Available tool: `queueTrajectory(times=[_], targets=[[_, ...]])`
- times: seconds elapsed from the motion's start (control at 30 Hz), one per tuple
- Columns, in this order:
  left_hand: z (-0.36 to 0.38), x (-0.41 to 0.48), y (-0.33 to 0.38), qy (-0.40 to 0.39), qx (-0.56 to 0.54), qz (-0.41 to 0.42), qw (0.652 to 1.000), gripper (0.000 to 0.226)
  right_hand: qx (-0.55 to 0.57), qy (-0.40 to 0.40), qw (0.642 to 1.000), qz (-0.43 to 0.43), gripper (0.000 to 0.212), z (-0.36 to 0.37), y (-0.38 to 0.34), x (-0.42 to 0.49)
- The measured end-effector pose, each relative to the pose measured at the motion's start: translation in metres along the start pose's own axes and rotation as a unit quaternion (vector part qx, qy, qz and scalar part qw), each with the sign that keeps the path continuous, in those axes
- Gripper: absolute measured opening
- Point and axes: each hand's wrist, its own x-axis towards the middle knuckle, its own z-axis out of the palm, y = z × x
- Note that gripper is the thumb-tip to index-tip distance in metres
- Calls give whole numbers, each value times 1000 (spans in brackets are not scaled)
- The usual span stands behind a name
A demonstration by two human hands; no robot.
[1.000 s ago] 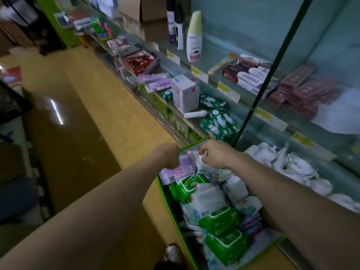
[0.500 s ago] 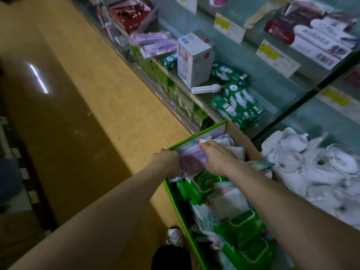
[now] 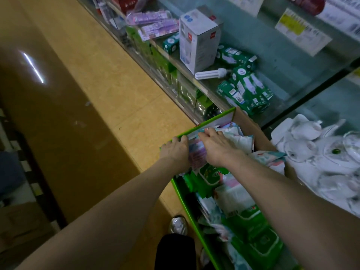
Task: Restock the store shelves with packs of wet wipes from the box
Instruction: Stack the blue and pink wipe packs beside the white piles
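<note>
- Purple film marks the pack in hand: the purple pack (image 3: pixel 196 155) stands at the far end of the box (image 3: pixel 209 120), just inside the box's green far-left rim, above the other packs.
- The left hand (image 3: pixel 175 151) is at the box's far-left corner, fingers curled round the left edge of the purple pack.
- The right hand (image 3: pixel 218 149) is just right of it, inside the box. Its fingers are curled over the top right of the same pack and also touch the white packs beside it.
- Governing relation: the pack lies between the two hands, and both are equally near. Its long axis appears to run from the near end of the box toward the far wall.
- The green packs (image 3: pixel 206 177) lie directly beneath it, nearer the middle of the box.
- The shelf (image 3: pixel 188 74) lies beyond the box's far wall and higher, with bulb cartons (image 3: pixel 247 92) near that end.
- Judgement: the step in hand is extraction. The next move calls for lifting the pack clear of the far rim, then carrying it away from the box toward the shelf.
- Risk: neighbouring packs may be dragged out with it.
</note>
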Motion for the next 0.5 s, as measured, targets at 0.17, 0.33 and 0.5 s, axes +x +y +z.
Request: queueTrajectory(times=[0.17, 0.33, 0.5], targets=[[3, 4, 1, -33, 42, -2, 999, 57, 57, -37, 997, 29, 54, 3, 7, 1], [10, 0, 2, -60, -12, 1, 998, 78, 275, 20, 954, 122, 54, -1, 14, 4], [12, -3, 6, -62, 36, 17, 997, 71, 294, -41, 944, 147, 61, 4, 10, 8]])
